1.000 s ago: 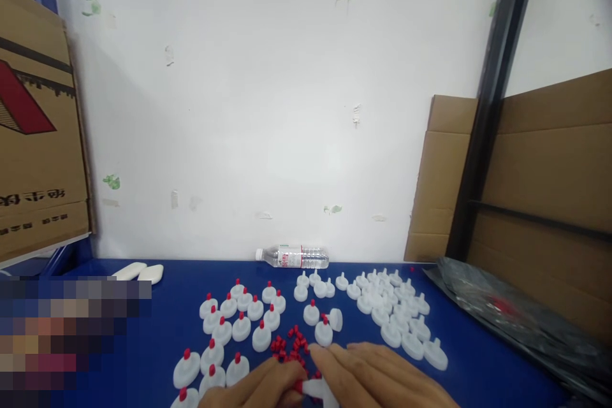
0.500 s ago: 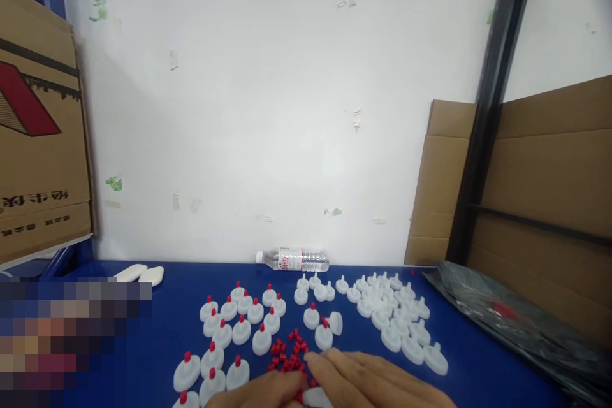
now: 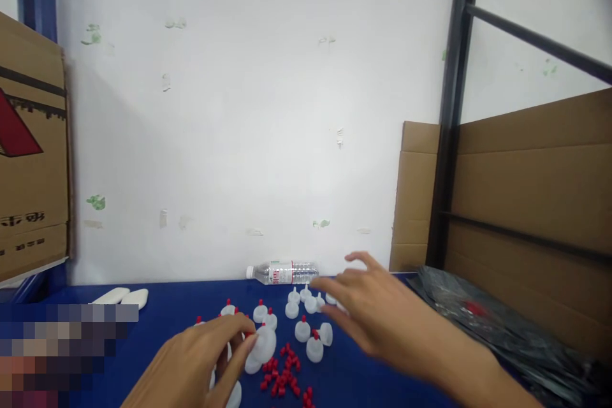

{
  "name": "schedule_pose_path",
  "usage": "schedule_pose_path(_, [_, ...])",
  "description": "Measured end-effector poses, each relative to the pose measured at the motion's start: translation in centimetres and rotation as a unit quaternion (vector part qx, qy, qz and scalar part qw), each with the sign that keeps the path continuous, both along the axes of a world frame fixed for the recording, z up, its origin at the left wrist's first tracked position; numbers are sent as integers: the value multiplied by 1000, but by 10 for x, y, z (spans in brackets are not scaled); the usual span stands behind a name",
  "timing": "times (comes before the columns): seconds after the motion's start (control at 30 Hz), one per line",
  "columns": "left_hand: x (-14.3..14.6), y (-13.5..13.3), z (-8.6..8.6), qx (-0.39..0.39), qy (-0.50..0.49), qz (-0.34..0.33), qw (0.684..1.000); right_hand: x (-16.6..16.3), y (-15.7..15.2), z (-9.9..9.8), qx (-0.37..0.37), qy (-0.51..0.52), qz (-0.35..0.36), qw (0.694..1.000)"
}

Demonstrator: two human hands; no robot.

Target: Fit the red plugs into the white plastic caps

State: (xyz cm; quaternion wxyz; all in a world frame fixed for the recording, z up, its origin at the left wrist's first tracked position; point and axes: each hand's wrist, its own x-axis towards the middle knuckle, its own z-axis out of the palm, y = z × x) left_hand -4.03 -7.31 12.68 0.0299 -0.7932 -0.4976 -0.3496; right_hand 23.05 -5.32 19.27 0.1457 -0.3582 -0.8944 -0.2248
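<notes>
My left hand (image 3: 210,357) pinches a white nozzle cap (image 3: 264,344) by its red-tipped end, with the round white base facing right. It is above other red-tipped white caps (image 3: 261,313), some of which it hides. My right hand (image 3: 368,306) is stretched over the white caps without red tips (image 3: 292,310) at the back right, its fingers apart; nothing shows between them. The forearm and hand cover most of that group. Small red tips (image 3: 282,377) lie loose in a pile between my hands.
A clear plastic bottle (image 3: 282,272) lies along the wall. Two white oval pieces (image 3: 134,298) lie at the back left. Grey plastic bags (image 3: 459,306) are on the right, beside cardboard (image 3: 530,191) and a dark metal frame (image 3: 447,115). A cardboard box (image 3: 33,204) stands on the left.
My hands were together at the front near the red pile. The left has moved left with a red-tipped cap; the right has reached forward and right, opening. The view has shifted.
</notes>
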Motion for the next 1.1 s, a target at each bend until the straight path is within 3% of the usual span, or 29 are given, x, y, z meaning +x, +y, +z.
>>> schedule_pose_path(0.1, [-5, 12, 12, -52, 82, 36, 995, 14, 36, 23, 7, -47, -54, 997])
schedule_pose_path(0.17, [0, 19, 16, -75, 116, 57, 989, 21, 60, 25, -9, -61, -79, 995])
schedule_pose_path(0.33, [26, 39, 17, -83, 208, 46, 973, 23, 98, -2, -84, -76, -68, 991])
schedule_pose_path(0.67, [54, 93, -2, -76, 292, -4, 953, 13, 142, -53, -194, -146, -81, 967])
schedule_pose_path(0.9, [62, 107, -15, -135, 334, 30, 932, 13, 161, -74, -211, -172, -75, 959])
schedule_pose_path(1.1, [47, 124, -20, -151, 313, 32, 937, 6, 162, -86, -209, -167, -57, 962])
